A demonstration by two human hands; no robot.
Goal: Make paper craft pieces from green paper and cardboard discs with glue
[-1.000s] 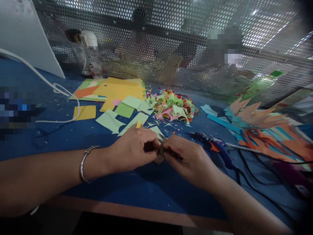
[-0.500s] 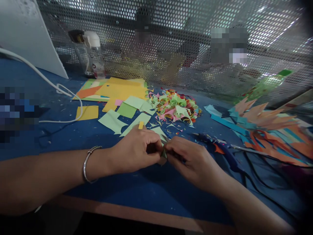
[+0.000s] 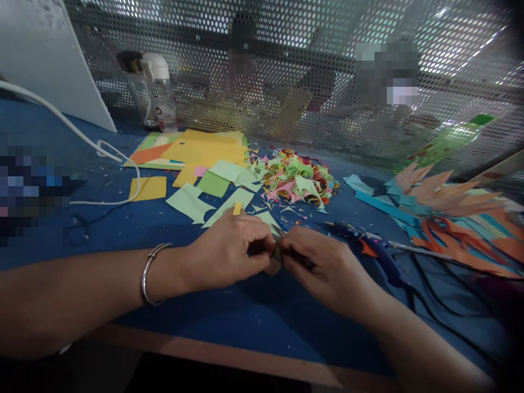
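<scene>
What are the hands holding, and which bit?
A small greenish piece, perhaps paper, seems pinched near its top between the left hand and right hand. Whether the grey pointed thing is held, I can't tell.

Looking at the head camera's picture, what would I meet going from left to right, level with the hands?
Left forearm → silver bracelet → left hand → small piece, partly hidden at the fingertips → right hand → blue tool → orange strips.
</scene>
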